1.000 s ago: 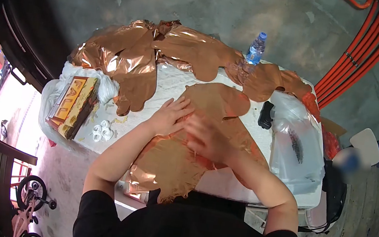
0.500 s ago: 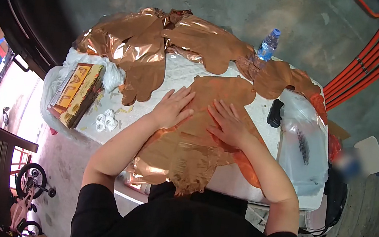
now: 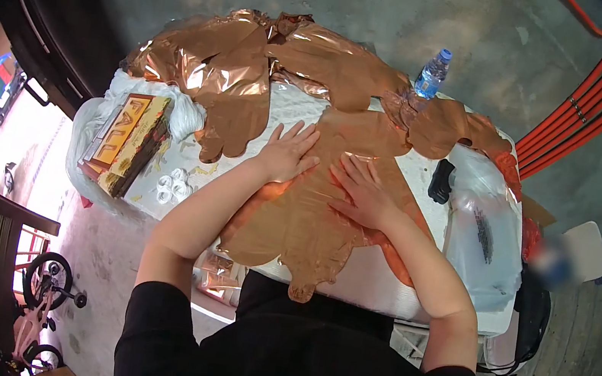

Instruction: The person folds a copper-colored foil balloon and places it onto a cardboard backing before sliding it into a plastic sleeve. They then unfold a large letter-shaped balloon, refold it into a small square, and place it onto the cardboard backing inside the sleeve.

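A deflated copper-coloured foil balloon (image 3: 304,219) with rounded lobes lies spread on the white table in front of me. Its narrow lower end hangs over the near edge. My left hand (image 3: 289,154) rests flat on its left upper part, fingers spread. On the right upper part lies my right hand (image 3: 363,195), palm down with fingers apart. Orange-red reflections show along the foil beside both hands. More flat copper foil balloons (image 3: 234,113) are heaped along the far side of the table, touching the far end of this one.
A water bottle (image 3: 432,74) stands at the back. To the right are a black object (image 3: 440,181) and a clear plastic bag (image 3: 481,244). On the left sit a box with letters (image 3: 121,143), a white bag (image 3: 185,116) and several small white rolls (image 3: 174,187).
The balloon has slid away from me, with its lower end smoother and less crumpled. My left hand has moved slightly forward and right; my right hand has barely shifted.
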The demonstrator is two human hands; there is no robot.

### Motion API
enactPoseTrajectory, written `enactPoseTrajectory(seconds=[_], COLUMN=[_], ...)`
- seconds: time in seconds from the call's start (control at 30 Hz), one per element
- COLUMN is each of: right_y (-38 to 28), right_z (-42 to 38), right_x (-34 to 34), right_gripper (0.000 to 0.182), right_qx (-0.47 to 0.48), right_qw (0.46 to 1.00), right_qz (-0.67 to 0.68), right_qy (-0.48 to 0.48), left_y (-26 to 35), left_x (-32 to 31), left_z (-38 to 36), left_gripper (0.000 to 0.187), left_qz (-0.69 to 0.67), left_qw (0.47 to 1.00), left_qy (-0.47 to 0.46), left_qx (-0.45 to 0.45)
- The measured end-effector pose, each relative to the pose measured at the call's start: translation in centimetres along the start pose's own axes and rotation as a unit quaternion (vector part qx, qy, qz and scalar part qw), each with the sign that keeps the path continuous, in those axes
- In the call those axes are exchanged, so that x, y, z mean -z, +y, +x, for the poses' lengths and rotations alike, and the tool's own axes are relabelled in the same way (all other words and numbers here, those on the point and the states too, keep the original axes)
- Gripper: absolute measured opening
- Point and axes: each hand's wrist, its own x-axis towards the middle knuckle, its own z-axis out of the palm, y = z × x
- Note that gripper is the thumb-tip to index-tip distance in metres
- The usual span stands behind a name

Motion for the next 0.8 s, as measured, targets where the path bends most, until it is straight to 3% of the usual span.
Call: enactPoseTrajectory(seconds=[0.17,0.27,0.47,0.8], right_y=[-0.7,-1.5,-2.8,-3.7], right_z=[-1.0,-1.4,-0.7,-0.9], right_x=[0.6,1.1,-0.1,-1.1], right_gripper=[0.074,0.073,0.071,0.072], right_qx=[-0.012,-0.018,0.007,0.035], right_qw=[0.999,0.999,1.000,0.999], right_qz=[0.025,-0.002,0.007,-0.002], right_qy=[-0.026,-0.028,0.017,-0.002], left_y=[-0.8,-1.2,-0.9,-1.6], left_x=[1.1,0.7,0.5,1.0], left_z=[-1.9,-3.5,-4.2,-4.6], left_gripper=[0.066,0.065,0.064,0.064], left_qz=[-0.082,-0.042,-0.027,-0.038], left_qw=[0.995,0.996,0.997,0.995], left_qy=[-0.007,-0.005,0.010,0.004], left_qx=[-0.052,-0.079,-0.067,-0.088])
